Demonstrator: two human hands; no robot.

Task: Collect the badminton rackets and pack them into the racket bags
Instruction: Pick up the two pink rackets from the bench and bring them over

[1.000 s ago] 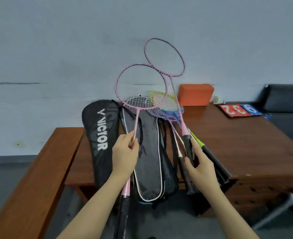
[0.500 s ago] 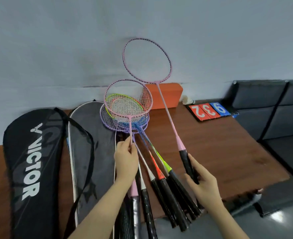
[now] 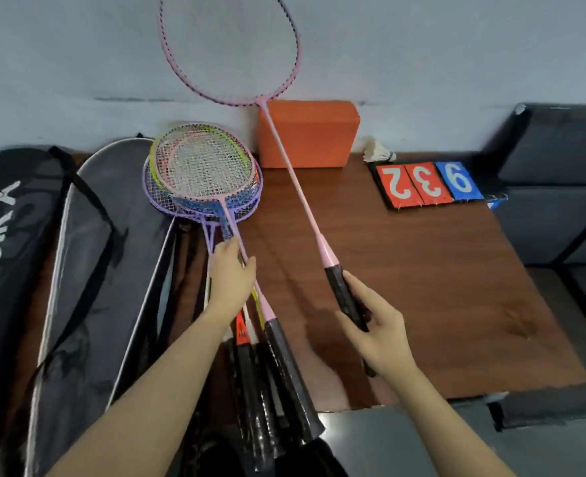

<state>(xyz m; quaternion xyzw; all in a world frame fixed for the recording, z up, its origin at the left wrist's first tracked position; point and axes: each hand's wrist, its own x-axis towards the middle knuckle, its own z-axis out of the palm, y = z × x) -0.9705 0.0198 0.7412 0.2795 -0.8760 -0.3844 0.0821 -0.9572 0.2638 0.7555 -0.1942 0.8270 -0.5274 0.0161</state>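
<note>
We see the right hand [image 3: 377, 333] closed around the black grip of a pink racket [image 3: 295, 166], which slants up and away so that its head stands against the pale wall, above an orange block [image 3: 309, 136] at the back of the wooden table [image 3: 422, 287]. The left hand [image 3: 231, 280] is curled on the thin shafts of a stack of rackets [image 3: 203, 173] lying on the table, thumb and fingers pinching the topmost pink shaft; whether the hand also grips the shafts beneath we cannot tell, since the palm covers them. The heads in that stack overlap, purple, blue, yellow-green and pink rims one over another, and their dark handles fan toward us past the near table edge. Just left of the stack lies a grey racket bag [image 3: 88, 270] with a white-piped edge and a black strap across it, and touching its left side is a black racket bag [image 3: 5, 253] printed VICTOR in white. Well to the right, near the back of the table, a white shuttlecock [image 3: 377, 153] rests beside a flip scoreboard [image 3: 426, 184] showing two red cards and one blue card.
</note>
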